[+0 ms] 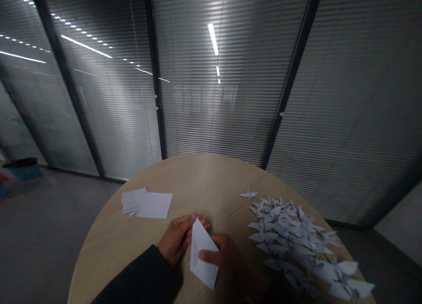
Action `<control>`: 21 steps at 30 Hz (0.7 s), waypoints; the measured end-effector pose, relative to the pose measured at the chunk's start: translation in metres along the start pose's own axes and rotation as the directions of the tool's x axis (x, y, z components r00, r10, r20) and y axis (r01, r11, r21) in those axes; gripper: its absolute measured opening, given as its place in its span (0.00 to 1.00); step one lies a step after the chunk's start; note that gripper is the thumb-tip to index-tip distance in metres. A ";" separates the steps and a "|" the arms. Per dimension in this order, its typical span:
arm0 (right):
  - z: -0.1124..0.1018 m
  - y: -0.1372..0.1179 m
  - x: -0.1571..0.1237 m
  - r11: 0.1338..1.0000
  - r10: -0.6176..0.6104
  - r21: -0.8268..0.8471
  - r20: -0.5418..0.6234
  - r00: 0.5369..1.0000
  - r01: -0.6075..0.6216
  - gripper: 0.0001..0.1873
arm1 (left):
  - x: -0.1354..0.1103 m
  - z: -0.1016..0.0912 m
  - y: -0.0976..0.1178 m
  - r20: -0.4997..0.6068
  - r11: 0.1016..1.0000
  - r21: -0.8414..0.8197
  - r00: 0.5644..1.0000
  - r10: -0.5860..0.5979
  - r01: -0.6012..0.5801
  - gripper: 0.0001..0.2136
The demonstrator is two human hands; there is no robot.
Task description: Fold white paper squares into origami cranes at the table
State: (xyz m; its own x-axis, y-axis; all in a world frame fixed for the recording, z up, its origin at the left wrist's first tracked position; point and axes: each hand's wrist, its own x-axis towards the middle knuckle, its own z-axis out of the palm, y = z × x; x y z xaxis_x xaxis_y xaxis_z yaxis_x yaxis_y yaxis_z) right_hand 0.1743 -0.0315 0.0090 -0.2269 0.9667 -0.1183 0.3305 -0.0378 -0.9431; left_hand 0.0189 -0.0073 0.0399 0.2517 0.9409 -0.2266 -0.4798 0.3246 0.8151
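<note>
My left hand and right hand pinch paper; table runs ahead to edge; cranes crowd right, sheets left.

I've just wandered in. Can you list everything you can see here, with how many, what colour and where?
Table: one, light wood, centre
Loose sheets: several overlapping, white, table's left side
Paper birds: too many overlapping to count, white, table's right side
Separate paper bird: one, white, just beyond the pile
Blinds: several panels, grey, behind the table
Light strips: several, white, showing on the panels
Tub: one, blue with dark top, floor at far left
Floor: one, grey, around the table
Folded paper: one, white, between both hands
Left hand: one, bare, at the paper's upper tip
Right hand: one, bare, thumb on the paper
Left sleeve: one, black, bottom
</note>
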 end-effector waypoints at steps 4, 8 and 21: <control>-0.001 0.001 0.000 1.000 -0.022 -0.002 0.022 1.000 0.022 0.12 | 0.001 0.000 -0.002 -0.024 1.000 -0.011 1.000 0.019 -0.019 0.09; -0.001 -0.001 0.001 0.997 -0.028 -0.068 0.017 0.999 0.029 0.12 | 0.001 0.001 -0.005 -0.051 0.996 -0.049 0.996 0.067 -0.069 0.13; 0.004 -0.001 0.000 0.997 -0.043 -0.069 0.013 0.999 0.044 0.10 | -0.001 0.002 -0.014 -0.151 0.986 -0.045 0.977 0.153 -0.162 0.17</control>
State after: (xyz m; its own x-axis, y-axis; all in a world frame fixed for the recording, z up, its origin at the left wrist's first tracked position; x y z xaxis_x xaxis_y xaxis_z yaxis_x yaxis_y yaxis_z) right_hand 0.1701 -0.0324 0.0090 -0.2533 0.9640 -0.0815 0.3826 0.0224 -0.9236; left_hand 0.0270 -0.0127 0.0297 0.0451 0.9832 -0.1770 -0.5516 0.1722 0.8162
